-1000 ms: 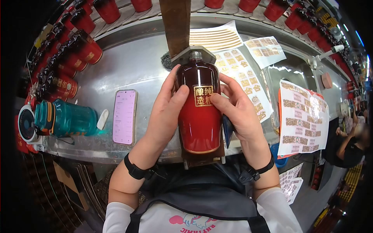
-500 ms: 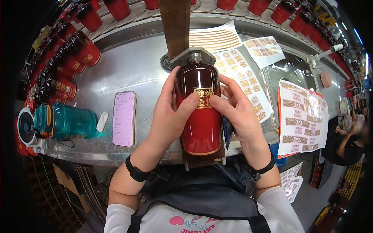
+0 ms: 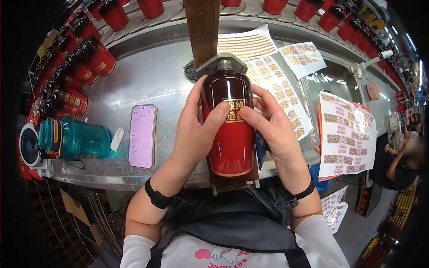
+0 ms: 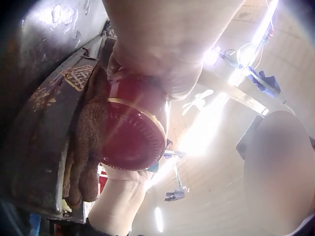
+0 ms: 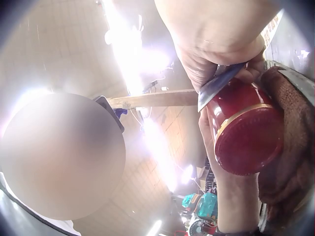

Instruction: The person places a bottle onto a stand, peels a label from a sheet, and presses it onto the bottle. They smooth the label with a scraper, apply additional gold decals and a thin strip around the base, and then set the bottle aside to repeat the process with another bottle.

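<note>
A glossy bottle (image 3: 231, 147), black at the neck and red below, lies tilted on a brown padded rest (image 5: 290, 132), its base toward the person. A gold-framed label (image 3: 234, 117) with characters is on its front. My left hand (image 3: 192, 129) grips the bottle's left side, thumb over the label's left part. The right hand (image 3: 277, 129) holds the other side, thumb at the label's right edge. A flat dark blue piece (image 5: 221, 86) with a pale edge is tucked in the right hand, beside the bottle. The fingertips behind the bottle are hidden.
A phone (image 3: 142, 136), a teal water jug (image 3: 85, 138) and a small fan (image 3: 29, 142) are at left on the metal table (image 3: 152, 76). Gold decal sheets (image 3: 286, 91) and printed sheets (image 3: 344, 138) lie at right. Red-black bottles (image 3: 98, 56) line the left and back.
The left thumb has moved right, from beside the label onto its left part. My right thumb stays at the label's right edge, and the bottle keeps its place.
</note>
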### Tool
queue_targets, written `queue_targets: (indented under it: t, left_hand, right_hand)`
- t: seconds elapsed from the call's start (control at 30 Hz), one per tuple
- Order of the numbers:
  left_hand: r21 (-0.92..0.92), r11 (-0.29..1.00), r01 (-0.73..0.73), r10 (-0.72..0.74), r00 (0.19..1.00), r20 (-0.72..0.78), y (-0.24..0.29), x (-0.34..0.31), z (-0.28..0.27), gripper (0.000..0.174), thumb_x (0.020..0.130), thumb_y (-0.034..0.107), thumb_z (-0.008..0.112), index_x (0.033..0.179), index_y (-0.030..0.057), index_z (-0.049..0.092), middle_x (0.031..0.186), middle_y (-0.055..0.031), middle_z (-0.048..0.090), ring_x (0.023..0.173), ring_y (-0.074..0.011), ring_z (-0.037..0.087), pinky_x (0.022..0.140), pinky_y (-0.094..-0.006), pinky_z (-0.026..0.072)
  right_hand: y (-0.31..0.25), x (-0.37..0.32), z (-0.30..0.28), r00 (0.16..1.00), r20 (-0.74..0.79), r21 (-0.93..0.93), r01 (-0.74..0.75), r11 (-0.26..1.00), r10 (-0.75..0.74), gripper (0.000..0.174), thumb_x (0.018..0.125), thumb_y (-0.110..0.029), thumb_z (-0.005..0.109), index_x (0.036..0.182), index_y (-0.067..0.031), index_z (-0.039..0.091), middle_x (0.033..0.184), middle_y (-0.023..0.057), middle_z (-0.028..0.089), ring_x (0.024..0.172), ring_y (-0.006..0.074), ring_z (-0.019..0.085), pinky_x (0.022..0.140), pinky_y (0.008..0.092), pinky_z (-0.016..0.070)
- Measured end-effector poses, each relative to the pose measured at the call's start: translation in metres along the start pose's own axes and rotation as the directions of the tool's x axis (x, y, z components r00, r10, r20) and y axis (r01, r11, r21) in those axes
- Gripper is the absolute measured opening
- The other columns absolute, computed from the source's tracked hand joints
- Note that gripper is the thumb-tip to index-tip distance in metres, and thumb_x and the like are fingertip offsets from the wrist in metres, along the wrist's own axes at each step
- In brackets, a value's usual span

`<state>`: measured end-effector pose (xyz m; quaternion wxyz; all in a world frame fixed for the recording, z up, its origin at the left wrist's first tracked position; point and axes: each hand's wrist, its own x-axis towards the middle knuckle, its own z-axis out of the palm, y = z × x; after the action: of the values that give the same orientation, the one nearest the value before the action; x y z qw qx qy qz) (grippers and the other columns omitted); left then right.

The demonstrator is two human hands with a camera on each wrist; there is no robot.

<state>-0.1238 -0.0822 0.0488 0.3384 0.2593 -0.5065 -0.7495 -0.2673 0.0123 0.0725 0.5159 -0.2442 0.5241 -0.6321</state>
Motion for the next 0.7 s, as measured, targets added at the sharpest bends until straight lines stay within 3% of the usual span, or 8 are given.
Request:
queue_targets:
  t: [0.4,0.5,0.57,0.7]
  left_hand:
    - [0.026,1.0,-0.013,0.013,1.0,0.008,0.0016,0.0005,-0.0005,0.073,0.095,0.009,0.064,0.152,-0.0082,0.022,0.141,-0.0194,0.049,0.127,-0.0217,0.052,0.107,-0.035,0.0428]
    - [0.02,1.0,-0.014,0.015,1.0,-0.012,0.0025,0.0024,0.0009,0.072,0.094,0.009,0.066,0.15,-0.0081,0.025,0.139,-0.0186,0.05,0.125,-0.0212,0.053,0.106,-0.0347,0.0442]
    - [0.123,0.991,-0.05,0.048,0.999,0.021,0.006,0.0035,0.0023,0.069,0.093,0.01,0.067,0.148,-0.0081,0.028,0.136,-0.0176,0.052,0.123,-0.0204,0.054,0.104,-0.0339,0.0457]
    - [0.092,0.996,-0.016,0.017,1.0,-0.006,0.0055,0.0047,0.0029,0.068,0.093,0.011,0.068,0.146,-0.0081,0.03,0.134,-0.0167,0.053,0.121,-0.0198,0.056,0.102,-0.0332,0.0468]
  right_hand:
    - [0.0013,0.0001,-0.0025,1.0,0.025,0.009,-0.002,1.0,0.002,0.062,0.091,-0.009,0.073,0.144,-0.0016,0.042,0.128,0.0153,0.057,0.092,0.0102,0.067,0.084,0.0241,0.0525]
    - [0.0015,0.0007,-0.0036,0.999,0.034,0.028,-0.001,1.0,0.0,0.063,0.09,-0.009,0.073,0.144,-0.0014,0.042,0.128,0.0151,0.057,0.092,0.0103,0.067,0.084,0.0244,0.0528]
    - [0.0014,0.0007,-0.0035,0.999,0.036,0.037,-0.001,0.999,-0.001,0.063,0.09,-0.009,0.073,0.144,-0.0012,0.041,0.128,0.015,0.057,0.092,0.0104,0.067,0.084,0.0247,0.053]
    - [0.0014,0.003,-0.0024,1.0,0.023,0.018,-0.009,1.0,0.009,0.065,0.09,-0.01,0.074,0.144,-0.0004,0.04,0.126,0.014,0.057,0.094,0.0114,0.067,0.084,0.0249,0.0534]
